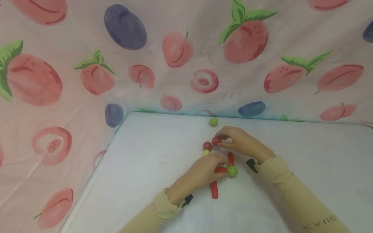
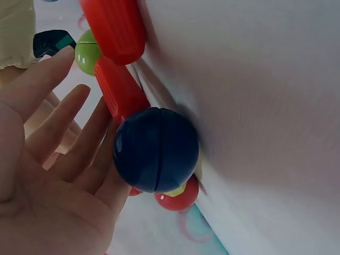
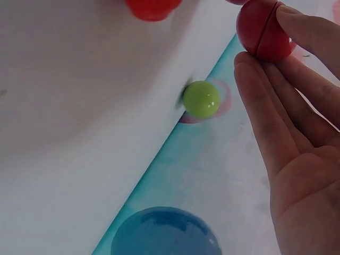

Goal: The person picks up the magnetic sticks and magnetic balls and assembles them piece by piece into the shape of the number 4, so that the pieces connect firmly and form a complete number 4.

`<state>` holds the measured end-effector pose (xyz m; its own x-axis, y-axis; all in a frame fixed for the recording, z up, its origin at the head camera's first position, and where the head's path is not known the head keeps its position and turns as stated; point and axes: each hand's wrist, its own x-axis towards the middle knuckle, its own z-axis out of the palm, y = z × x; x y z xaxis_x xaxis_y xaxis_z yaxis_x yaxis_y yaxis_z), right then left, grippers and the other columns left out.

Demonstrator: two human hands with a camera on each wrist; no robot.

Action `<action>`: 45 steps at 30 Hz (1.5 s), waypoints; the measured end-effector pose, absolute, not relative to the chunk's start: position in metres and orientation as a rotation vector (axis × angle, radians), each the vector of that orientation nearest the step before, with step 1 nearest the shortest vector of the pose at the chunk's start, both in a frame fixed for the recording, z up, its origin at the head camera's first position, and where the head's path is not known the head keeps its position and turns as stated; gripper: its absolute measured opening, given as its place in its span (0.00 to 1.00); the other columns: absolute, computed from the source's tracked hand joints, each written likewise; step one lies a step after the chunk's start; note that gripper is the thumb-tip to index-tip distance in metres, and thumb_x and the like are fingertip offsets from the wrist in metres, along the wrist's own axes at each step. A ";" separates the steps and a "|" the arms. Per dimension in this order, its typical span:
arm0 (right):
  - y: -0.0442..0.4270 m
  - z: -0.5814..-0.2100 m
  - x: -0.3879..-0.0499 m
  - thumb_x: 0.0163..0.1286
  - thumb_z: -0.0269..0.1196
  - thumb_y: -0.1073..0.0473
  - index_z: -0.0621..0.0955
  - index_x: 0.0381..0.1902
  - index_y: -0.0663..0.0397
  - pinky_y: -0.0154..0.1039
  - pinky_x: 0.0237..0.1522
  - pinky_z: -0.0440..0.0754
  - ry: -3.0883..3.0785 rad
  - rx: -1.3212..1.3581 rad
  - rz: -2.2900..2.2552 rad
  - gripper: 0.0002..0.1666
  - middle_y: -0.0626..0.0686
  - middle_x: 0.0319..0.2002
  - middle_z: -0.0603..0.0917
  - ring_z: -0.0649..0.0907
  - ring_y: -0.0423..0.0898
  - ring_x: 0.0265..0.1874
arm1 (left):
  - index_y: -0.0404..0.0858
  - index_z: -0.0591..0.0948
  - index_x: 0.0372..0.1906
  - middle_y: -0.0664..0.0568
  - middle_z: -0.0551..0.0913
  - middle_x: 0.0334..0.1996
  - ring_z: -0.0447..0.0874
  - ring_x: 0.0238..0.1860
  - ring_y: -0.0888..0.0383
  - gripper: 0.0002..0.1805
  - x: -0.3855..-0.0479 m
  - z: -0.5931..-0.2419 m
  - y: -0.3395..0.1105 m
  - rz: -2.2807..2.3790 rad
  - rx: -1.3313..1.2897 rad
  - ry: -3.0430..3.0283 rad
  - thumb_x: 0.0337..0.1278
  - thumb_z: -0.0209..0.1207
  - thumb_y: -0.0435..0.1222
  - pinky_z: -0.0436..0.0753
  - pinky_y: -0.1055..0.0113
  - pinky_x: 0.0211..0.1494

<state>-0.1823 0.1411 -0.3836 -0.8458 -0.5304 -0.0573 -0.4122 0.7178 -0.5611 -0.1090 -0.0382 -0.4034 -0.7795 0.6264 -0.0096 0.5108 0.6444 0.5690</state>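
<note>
Above table (image 1: 140,161), right hand (image 1: 243,141), red ball (image 1: 216,140) pinched

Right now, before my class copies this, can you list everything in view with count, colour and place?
Table: 1, white, under everything
Cloth: 1, pale pink with fruit prints, behind and left of the table
Green balls: 2, green, one near the table's far edge, one nearer
Red sticks: 3, red, two at the nearer green ball, one toward the person
Blue ball: 1, dark blue, seen from the left wrist
Red balls: 2, red, mid-table, one held
Yellow stick: 1, yellow, at the unheld red ball
Sleeves: 2, beige, both arms
Left hand: 1, bare, by the red sticks
Right hand: 1, bare, holding a red ball
</note>
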 end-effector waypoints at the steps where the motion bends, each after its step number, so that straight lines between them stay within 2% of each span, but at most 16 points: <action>1: 0.142 -0.385 -0.182 0.63 0.71 0.61 0.82 0.53 0.55 0.52 0.58 0.80 2.707 -0.748 -0.809 0.20 0.51 0.48 0.85 0.84 0.52 0.53 | 0.46 0.85 0.49 0.62 0.86 0.41 0.80 0.40 0.69 0.16 -0.110 -0.404 -0.037 0.819 0.938 2.651 0.56 0.71 0.40 0.78 0.81 0.51; 6: 0.149 -0.389 -0.181 0.63 0.71 0.61 0.82 0.54 0.55 0.52 0.58 0.80 2.706 -0.734 -0.824 0.21 0.51 0.48 0.85 0.83 0.52 0.53 | 0.45 0.84 0.49 0.62 0.86 0.40 0.79 0.39 0.69 0.15 -0.111 -0.406 -0.033 0.818 0.973 2.642 0.57 0.70 0.40 0.77 0.82 0.51; 13: 0.157 -0.396 -0.180 0.62 0.71 0.62 0.82 0.53 0.57 0.52 0.58 0.80 2.719 -0.733 -0.820 0.20 0.51 0.47 0.86 0.84 0.52 0.52 | 0.45 0.85 0.52 0.62 0.87 0.42 0.81 0.41 0.69 0.17 -0.112 -0.407 -0.029 0.791 1.015 2.645 0.58 0.69 0.40 0.77 0.82 0.53; 25: 0.168 -0.402 -0.178 0.62 0.71 0.63 0.82 0.53 0.58 0.53 0.57 0.80 2.739 -0.720 -0.797 0.21 0.53 0.47 0.86 0.83 0.54 0.52 | 0.46 0.86 0.51 0.63 0.87 0.38 0.78 0.36 0.68 0.15 -0.111 -0.406 -0.025 0.770 1.000 2.657 0.58 0.69 0.40 0.76 0.84 0.45; 45: 0.180 -0.402 -0.179 0.62 0.71 0.61 0.84 0.51 0.61 0.54 0.56 0.81 2.753 -0.779 -0.793 0.19 0.53 0.45 0.87 0.84 0.54 0.50 | 0.48 0.87 0.49 0.64 0.86 0.36 0.78 0.34 0.70 0.15 -0.108 -0.407 -0.023 0.663 1.015 2.744 0.56 0.70 0.42 0.75 0.84 0.44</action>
<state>-0.1789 0.1802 -0.4021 -0.8484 -0.5290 -0.0205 -0.4370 0.7217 -0.5369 -0.1079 -0.0225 -0.4068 -0.7619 0.6474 0.0196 0.5849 0.6747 0.4502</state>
